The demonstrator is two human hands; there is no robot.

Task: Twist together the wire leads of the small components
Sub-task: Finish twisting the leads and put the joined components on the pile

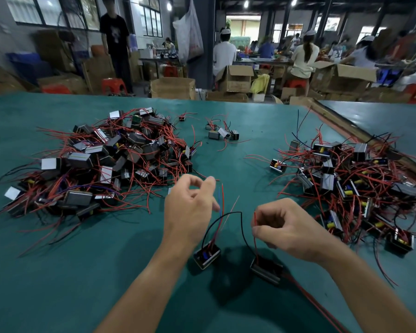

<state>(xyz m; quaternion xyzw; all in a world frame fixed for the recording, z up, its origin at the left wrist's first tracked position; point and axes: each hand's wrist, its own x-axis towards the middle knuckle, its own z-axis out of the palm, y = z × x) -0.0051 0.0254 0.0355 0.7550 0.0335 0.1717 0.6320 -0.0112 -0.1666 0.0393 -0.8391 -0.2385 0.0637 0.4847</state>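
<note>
Pinching a thin red wire lead (255, 221) between thumb and forefinger, my right hand (288, 228) was held low over the green mat-covered table (58, 272). That lead ran straight down to a small black block-shaped component (265, 269) just below my wrist, and more red wires trailed from it toward my right forearm.

My left hand (190, 207) was raised beside it with the fingers curled. A red and a blue lead (222, 197) stood up just past its fingertips. Whether the lower fingers actually gripped them I could not tell.

Those leads came down to a second small black component with a blue part on top (207, 254), which sat below my left hand. A black wire (233, 212) arched from this one up between my hands and down to the component on the right. Whether either piece rested on the mat or hung just above it I could not tell.

Farther out on my left lay a big tangled heap of the same black components with red wires (101, 159). A second heap (346, 179) spread on my right, and a few loose pieces (221, 134) lay between them near the far edge. Beyond the table were open cardboard boxes (235, 78) and seated people (303, 56) at other benches.
</note>
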